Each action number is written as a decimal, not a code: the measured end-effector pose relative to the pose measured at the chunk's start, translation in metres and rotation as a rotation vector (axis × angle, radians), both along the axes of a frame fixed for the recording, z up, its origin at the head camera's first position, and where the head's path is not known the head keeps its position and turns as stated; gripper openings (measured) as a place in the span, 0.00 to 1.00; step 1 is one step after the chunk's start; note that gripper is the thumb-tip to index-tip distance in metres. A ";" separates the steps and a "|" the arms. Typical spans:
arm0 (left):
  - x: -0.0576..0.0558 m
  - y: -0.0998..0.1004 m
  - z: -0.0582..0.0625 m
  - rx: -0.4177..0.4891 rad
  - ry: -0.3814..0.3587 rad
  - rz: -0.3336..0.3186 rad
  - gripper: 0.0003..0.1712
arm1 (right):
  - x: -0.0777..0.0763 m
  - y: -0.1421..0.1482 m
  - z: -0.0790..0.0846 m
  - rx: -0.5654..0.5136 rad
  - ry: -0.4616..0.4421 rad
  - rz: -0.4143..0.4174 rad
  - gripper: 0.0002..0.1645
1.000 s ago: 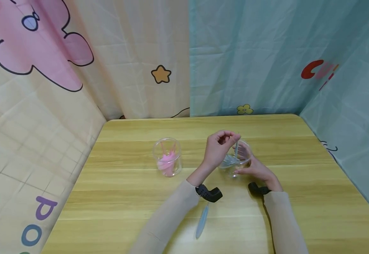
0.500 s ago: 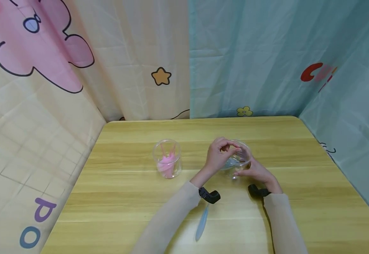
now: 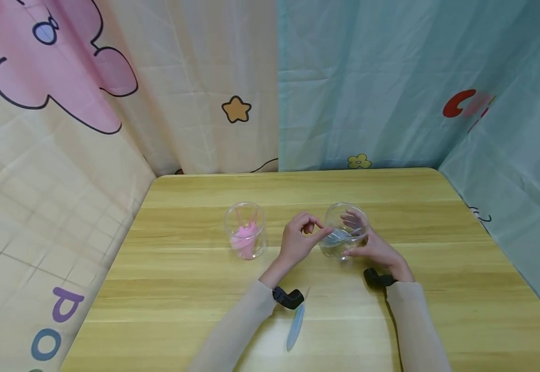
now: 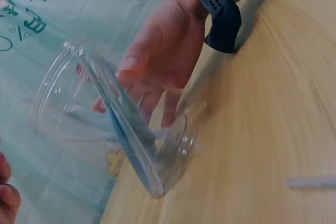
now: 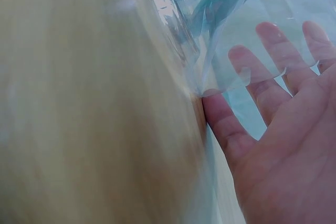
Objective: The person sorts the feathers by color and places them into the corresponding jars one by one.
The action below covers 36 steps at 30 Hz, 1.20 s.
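A clear double-rimmed cup (image 3: 344,250) stands on the table with blue feathers (image 3: 337,236) inside, leaning across it in the left wrist view. My right hand (image 3: 373,248) holds the cup from its right side, fingers spread along the far wall and thumb at the front. Through the clear wall, the right wrist view shows the fingers (image 5: 270,35). My left hand (image 3: 299,240) hovers by the cup's left rim, thumb and forefinger close together with nothing visible between them. Another blue feather (image 3: 295,328) lies on the table below the left wrist.
Left of the hands stands a second clear cup (image 3: 261,248) holding pink feathers (image 3: 245,239). The wooden table (image 3: 181,289) meets patterned curtains (image 3: 325,93) at its back and sides. Each wrist wears a black camera band (image 3: 288,298).
My left hand has dipped to the cup's mouth, let go of a blue feather there and drawn back down-left. The right hand has stayed around the cup.
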<state>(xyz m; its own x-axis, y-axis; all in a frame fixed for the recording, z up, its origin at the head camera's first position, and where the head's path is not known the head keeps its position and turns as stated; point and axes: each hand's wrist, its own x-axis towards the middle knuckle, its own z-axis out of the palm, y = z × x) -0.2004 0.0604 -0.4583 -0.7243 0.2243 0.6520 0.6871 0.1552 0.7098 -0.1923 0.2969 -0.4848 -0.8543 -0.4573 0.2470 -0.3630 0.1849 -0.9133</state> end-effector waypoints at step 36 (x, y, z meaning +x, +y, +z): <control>0.081 -0.032 -0.007 -1.188 -0.258 0.178 0.26 | 0.006 -0.004 0.012 -0.015 -0.009 0.005 0.58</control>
<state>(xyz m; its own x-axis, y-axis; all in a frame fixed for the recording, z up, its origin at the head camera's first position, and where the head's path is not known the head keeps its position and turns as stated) -0.1197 0.0289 -0.4649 -0.8831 0.4656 -0.0570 0.4503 0.8755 0.1755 -0.1863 0.2928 -0.4732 -0.8545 -0.4577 0.2456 -0.3552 0.1699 -0.9192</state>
